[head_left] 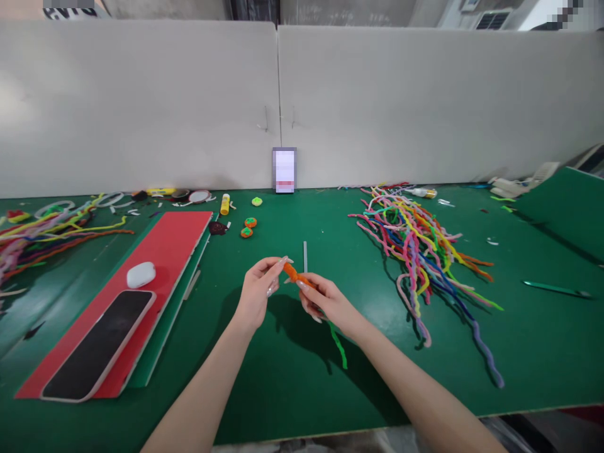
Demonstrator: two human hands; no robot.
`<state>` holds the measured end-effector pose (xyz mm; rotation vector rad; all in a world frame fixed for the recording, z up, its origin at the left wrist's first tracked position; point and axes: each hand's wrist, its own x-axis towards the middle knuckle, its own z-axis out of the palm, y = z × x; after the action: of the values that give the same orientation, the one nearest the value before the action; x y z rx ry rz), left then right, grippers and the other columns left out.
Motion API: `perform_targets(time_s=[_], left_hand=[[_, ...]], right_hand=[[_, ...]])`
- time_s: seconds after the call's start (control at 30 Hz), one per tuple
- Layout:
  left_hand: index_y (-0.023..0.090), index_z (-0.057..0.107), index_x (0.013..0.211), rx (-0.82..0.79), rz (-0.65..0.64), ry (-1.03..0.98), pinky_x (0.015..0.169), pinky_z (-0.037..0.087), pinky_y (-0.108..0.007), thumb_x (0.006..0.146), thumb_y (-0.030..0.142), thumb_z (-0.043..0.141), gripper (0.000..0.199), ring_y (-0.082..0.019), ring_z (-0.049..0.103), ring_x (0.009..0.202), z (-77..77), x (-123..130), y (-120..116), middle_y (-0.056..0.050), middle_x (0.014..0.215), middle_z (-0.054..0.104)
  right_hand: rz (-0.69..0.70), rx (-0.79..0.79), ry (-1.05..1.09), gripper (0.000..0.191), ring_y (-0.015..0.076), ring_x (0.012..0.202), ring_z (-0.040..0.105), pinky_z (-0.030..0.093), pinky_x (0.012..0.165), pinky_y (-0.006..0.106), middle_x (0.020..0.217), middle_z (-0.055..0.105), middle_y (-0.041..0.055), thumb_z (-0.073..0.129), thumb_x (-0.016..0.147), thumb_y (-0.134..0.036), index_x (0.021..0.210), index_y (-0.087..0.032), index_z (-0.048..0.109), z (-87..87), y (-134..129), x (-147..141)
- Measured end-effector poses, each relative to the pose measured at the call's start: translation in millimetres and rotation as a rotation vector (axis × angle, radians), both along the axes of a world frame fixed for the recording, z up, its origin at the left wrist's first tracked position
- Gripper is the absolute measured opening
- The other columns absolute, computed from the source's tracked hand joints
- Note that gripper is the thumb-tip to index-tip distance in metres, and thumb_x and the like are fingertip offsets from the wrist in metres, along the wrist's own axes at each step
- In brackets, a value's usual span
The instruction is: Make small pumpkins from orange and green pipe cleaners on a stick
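"Fingers (pixel 274 274) of both our hands are clamped on the orange fuzzy piece (pixel 290 272), aren't they?"

"Yes: our left hand (pixel 255 292) pinches its left end, our right hand (pixel 330 301) grips further along, above the middle of the worktop (pixel 268 396)."

"Which step are we on?"

"We seem to be twisting or shaping it; the next move calls, we judge, for a steady left pinch while the right turns."

"And our pose?"

"Our forearms (pixel 410 371) converge from either side. A green strip (pixel 338 348) shows below our right hand; we can't tell whether we hold it."
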<state>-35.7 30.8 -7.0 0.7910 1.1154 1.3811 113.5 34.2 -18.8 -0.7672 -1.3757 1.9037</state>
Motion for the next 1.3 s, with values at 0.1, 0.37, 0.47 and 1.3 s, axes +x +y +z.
perform_targets(time_s=[0.1, 0.37, 0.47, 1.3], left_hand=[[0.013, 0.062, 0.075, 0.020, 0.001, -0.009, 0.036, 0.015, -0.018, 0.067, 0.030, 0.066, 0.019, -0.001, 0.023, 0.037, -0.8, -1.5, 0.3, 0.005, 0.050, 0.048], [0.014, 0.062, 0.076, 0.063, -0.012, 0.001, 0.036, 0.017, -0.017, 0.070, 0.027, 0.065, 0.015, 0.001, 0.026, 0.038, -3.1, -1.5, -0.7, 0.001, 0.071, 0.060], [0.015, 0.063, 0.076, 0.071, -0.010, 0.021, 0.037, 0.018, -0.017, 0.070, 0.027, 0.064, 0.013, 0.001, 0.027, 0.039, -3.1, -0.8, -0.9, 0.001, 0.073, 0.061], [0.014, 0.061, 0.070, 0.146, 0.140, 0.163, 0.038, 0.021, -0.018, 0.068, 0.030, 0.065, 0.016, -0.002, 0.028, 0.041, -4.1, 2.3, -3.7, 0.004, 0.056, 0.050]], right_hand=[[0.000, 0.014, -0.008, 0.029, 0.0017, 0.032, 0.034, 0.021, 0.030, 0.016, 0.052, 0.045, -0.0076, 0.047, 0.083, -0.039, 0.099, -0.014, 0.049, -1.0, 0.1, 0.4], [0.015, 0.046, -0.070, 0.032, 0.0059, 0.047, 0.052, 0.038, 0.037, 0.016, 0.068, 0.055, -0.0002, 0.047, 0.082, -0.042, 0.097, -0.015, 0.052, -2.5, 2.8, 2.1], [0.015, 0.070, -0.075, 0.032, 0.0066, 0.050, 0.052, 0.039, 0.039, 0.016, 0.070, 0.057, 0.0012, 0.047, 0.081, -0.042, 0.095, -0.014, 0.054, -3.2, 3.2, 2.0], [-0.067, -0.099, -0.030, 0.037, 0.0134, 0.065, 0.061, 0.048, 0.058, 0.026, 0.077, 0.067, 0.0082, 0.054, 0.076, -0.044, 0.093, -0.013, 0.065, 3.9, 0.8, 3.1]])
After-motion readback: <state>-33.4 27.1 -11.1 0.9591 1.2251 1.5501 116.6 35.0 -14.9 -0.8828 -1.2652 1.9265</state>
